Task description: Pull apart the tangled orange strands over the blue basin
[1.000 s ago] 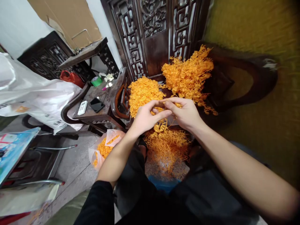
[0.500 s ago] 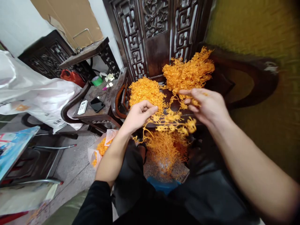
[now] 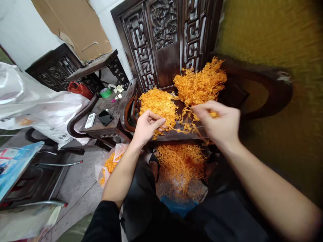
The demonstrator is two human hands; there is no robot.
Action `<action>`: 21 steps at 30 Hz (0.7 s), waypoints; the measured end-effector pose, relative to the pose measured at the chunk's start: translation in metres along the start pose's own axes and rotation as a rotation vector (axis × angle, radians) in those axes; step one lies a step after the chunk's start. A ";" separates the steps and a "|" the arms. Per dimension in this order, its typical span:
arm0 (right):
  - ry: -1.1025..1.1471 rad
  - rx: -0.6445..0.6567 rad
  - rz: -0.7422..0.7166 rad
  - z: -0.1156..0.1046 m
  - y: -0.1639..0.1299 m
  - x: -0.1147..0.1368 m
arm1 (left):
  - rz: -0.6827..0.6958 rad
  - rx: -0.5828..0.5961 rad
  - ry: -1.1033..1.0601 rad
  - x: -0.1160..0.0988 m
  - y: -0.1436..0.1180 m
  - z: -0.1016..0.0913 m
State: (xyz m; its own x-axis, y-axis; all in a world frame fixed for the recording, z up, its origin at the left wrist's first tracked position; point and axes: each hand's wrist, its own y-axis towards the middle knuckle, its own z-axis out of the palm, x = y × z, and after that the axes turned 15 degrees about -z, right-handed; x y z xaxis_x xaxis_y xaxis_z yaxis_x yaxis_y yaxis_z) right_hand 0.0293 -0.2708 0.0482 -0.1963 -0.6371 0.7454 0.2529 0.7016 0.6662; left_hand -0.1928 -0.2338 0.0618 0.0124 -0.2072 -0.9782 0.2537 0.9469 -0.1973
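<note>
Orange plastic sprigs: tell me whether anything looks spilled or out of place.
Yes. A tangle of orange plastic sprigs lies on the floor below the dark carved wooden chair seat, apart from the two heaps on the seat. More sit in a clear plastic bag on the floor.

head cam | worn on person's head | faces forward and down | close over carved chair (image 3: 176, 134) | single view

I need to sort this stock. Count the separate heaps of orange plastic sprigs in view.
4: a dense heap on the dark seat beside the left hand, a looser heap behind the right hand, one on the floor, one in a bag. More may be hidden.
</note>
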 end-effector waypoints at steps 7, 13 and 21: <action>-0.211 0.408 -0.220 0.026 -0.018 -0.005 | 0.078 0.029 0.124 0.004 -0.006 0.011; -0.145 0.245 -0.099 0.033 -0.019 -0.005 | 0.023 0.056 0.151 -0.006 -0.009 0.020; 0.194 -0.405 0.128 0.001 0.010 -0.029 | 0.053 -0.055 0.071 -0.009 -0.010 0.004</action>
State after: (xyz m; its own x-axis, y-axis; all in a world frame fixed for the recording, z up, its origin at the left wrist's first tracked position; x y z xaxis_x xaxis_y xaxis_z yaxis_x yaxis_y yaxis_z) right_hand 0.0369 -0.2446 0.0335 0.0316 -0.6288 0.7769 0.6208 0.6216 0.4778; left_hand -0.1916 -0.2423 0.0725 -0.0449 -0.1401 -0.9891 0.2010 0.9686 -0.1464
